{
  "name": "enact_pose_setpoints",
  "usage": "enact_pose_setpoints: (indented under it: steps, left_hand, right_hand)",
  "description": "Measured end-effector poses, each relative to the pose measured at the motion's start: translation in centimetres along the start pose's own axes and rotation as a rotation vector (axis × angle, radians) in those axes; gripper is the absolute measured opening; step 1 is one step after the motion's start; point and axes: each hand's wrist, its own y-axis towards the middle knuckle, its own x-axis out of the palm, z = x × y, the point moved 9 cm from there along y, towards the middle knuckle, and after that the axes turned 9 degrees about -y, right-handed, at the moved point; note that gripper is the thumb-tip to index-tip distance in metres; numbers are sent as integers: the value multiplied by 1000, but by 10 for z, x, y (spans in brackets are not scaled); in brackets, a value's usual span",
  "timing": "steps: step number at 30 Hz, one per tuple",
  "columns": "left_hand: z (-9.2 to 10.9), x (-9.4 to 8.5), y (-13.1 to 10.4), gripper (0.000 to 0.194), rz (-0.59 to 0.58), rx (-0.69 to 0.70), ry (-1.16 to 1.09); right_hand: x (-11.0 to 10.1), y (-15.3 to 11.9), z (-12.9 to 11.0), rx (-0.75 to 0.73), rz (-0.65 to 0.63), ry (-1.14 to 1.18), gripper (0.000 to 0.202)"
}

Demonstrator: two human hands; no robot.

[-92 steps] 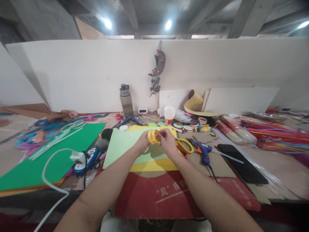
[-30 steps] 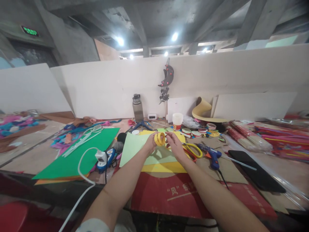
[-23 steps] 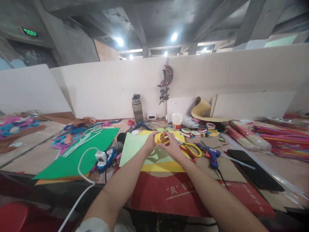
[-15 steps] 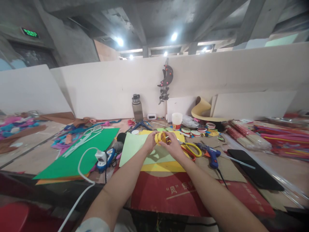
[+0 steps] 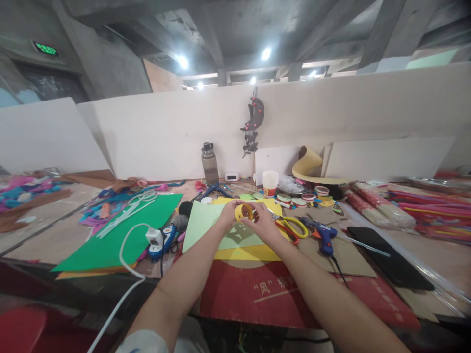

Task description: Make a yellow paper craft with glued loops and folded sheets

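Yellow ring (image 5: 239, 213), hollow, one: we are clasping it in left hand (image 5: 228, 214) and right hand (image 5: 264, 220), both angled inward.

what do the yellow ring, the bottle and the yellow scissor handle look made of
Yellow ring: probably matte paper or thin craft foam, as it looks like a curled flat strip. Bottle: likely smooth plastic, smoky grey and seemingly translucent; tinted glass possible. Yellow scissor handle: probably plastic, thick and evenly coloured.
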Motion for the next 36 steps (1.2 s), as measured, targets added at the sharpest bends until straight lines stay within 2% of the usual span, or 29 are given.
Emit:
enact_pose_setpoints:
  steps: [6, 11, 16, 19, 23, 32, 36]
  left_hand:
    - [-2, 0, -3, 16, 39, -66, -31]
    - [-7, 14, -9, 23, -75, -201, -98]
    - [-15, 25, -15, 34, -127, -303, -200]
    - [-17, 34, -18, 39, -202, -291, -174]
    - [-17, 40, -20, 34, -249, -278, -147]
    - [-13, 38, -20, 25, -206, -249, -205]
    - [-10, 36, -20, 31, -176, -226, -213]
  right_hand:
    - [-2, -1, -4, -35, 25, -33, 46]
    - [-8, 0, 2, 4, 88, -53, 49]
    - [-12, 1, 10, 52, 143, -69, 49]
    - [-12, 1, 12, 26, 174, -84, 48]
    - [-11, 0, 10, -26, 195, -121, 54]
    - [-13, -1, -4, -107, 180, -222, 50]
    - [-12, -2, -4, -99, 172, -233, 47]
